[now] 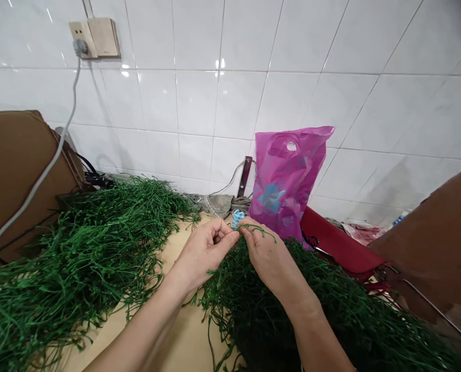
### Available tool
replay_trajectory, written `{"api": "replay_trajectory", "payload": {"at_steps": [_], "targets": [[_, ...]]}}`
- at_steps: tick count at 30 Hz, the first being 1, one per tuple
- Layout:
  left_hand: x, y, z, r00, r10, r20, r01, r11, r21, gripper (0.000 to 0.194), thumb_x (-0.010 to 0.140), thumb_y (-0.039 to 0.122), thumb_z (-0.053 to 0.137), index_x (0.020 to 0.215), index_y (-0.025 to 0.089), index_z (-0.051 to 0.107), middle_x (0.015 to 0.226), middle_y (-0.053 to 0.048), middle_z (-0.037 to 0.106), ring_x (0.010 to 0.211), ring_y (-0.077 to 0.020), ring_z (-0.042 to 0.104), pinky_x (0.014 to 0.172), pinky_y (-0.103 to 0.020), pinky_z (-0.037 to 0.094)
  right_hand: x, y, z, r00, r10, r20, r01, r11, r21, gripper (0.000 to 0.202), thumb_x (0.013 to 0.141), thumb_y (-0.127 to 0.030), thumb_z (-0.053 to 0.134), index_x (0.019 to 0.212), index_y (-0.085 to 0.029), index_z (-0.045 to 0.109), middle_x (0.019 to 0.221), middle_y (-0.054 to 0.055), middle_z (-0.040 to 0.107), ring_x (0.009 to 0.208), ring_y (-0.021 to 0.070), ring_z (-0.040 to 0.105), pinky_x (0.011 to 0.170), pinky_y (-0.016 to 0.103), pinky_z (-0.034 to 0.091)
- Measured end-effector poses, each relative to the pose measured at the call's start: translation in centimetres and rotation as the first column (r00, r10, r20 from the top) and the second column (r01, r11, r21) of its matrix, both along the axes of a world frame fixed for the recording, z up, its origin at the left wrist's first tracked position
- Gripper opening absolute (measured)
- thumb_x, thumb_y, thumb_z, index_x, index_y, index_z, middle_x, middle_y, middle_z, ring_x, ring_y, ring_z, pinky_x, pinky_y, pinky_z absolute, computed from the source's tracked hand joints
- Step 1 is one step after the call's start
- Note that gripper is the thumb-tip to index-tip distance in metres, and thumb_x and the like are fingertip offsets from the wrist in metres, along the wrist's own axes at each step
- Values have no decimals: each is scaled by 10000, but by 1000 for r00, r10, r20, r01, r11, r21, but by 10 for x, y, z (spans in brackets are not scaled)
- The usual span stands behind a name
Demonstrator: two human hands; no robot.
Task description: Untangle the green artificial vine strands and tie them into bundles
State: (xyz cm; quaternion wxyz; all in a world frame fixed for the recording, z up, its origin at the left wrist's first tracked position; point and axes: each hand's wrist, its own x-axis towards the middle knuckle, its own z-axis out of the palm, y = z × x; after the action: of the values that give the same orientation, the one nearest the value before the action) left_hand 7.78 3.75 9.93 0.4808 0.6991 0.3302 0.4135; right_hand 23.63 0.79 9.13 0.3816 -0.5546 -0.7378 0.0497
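My left hand (203,250) and my right hand (267,256) meet fingertip to fingertip near the middle of the view. Both are closed in a pinch on a thin green sprig (259,229), its curved branches trailing over the back of my right fingers. The exact grip point is hidden between the fingertips. Beneath my right hand and forearm spreads a thick heap of green sprigs (350,305). Another large pile of green sprigs (86,248) lies left of my left forearm. Just behind the fingertips is a small blue-and-white item (238,217), partly covered.
A purple plastic bag (288,181) stands against the white tiled wall (199,98). Beside it lies a red bag (340,243). Cardboard boxes flank both sides, one (17,170) at left. A grey cable (65,129) drops from the wall socket (83,39). Tan surface (176,330) shows between the piles.
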Motion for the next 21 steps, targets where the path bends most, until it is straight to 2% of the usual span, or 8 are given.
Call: {"api": "replay_trajectory", "payload": {"at_steps": [5,10,12,13,15,17,19,21], "targets": [[7,-1,-5,1000,20,-8,-20,999,-30,329,827,446,632,670,198,483,617,51,420,596,-119,355,575,-250,283,2,12,-10,1000,-17,13,18,998,-62,311,961,-160,359,810,-213,626,793,82,672,743,226,579,910,439,401],[-6,-3,11,976,-140,170,173,965,-198,389,792,470,726,659,180,504,597,62,400,581,-99,319,576,-243,275,40,-3,12,980,172,-100,-188,967,-172,343,994,-367,425,791,-236,668,729,40,665,685,191,587,716,342,488],[-22,2,21,951,-154,269,227,937,-266,389,784,438,760,645,180,506,565,71,390,556,-90,322,588,-241,303,68,-19,24,903,226,-364,-306,935,-180,294,949,-471,546,825,-249,693,653,13,644,604,175,579,667,353,498],[-31,5,25,939,-115,323,213,934,-287,389,788,415,769,642,182,495,551,76,377,547,-87,324,594,-237,316,82,-28,29,835,234,-498,-321,942,-94,273,913,-513,603,824,-272,699,575,-15,605,521,156,549,655,365,498],[-44,11,31,904,37,426,97,953,-289,377,772,375,796,653,179,497,558,77,383,552,-82,332,603,-225,335,106,-45,37,695,224,-683,-223,971,90,264,851,-547,681,722,-316,681,448,-61,450,451,139,523,731,419,503],[-47,13,32,884,125,450,15,956,-295,383,768,362,801,650,174,489,591,67,414,576,-80,356,624,-220,351,119,-56,41,806,96,-584,-114,993,6,267,839,-558,677,734,-316,721,529,9,572,591,198,627,714,420,513],[-41,10,30,911,113,397,9,956,-293,352,780,367,785,676,169,514,626,55,456,600,-82,385,614,-214,337,118,-59,42,951,-48,-306,1,988,-153,310,803,-592,668,836,-302,773,765,88,730,754,270,684,722,441,536],[-30,5,27,955,51,291,35,958,-284,310,815,390,746,719,166,553,646,47,479,613,-87,391,596,-215,313,105,-56,41,986,-149,-77,131,972,-197,384,786,-604,649,968,-290,777,1006,100,766,891,312,693,811,480,546]]}}
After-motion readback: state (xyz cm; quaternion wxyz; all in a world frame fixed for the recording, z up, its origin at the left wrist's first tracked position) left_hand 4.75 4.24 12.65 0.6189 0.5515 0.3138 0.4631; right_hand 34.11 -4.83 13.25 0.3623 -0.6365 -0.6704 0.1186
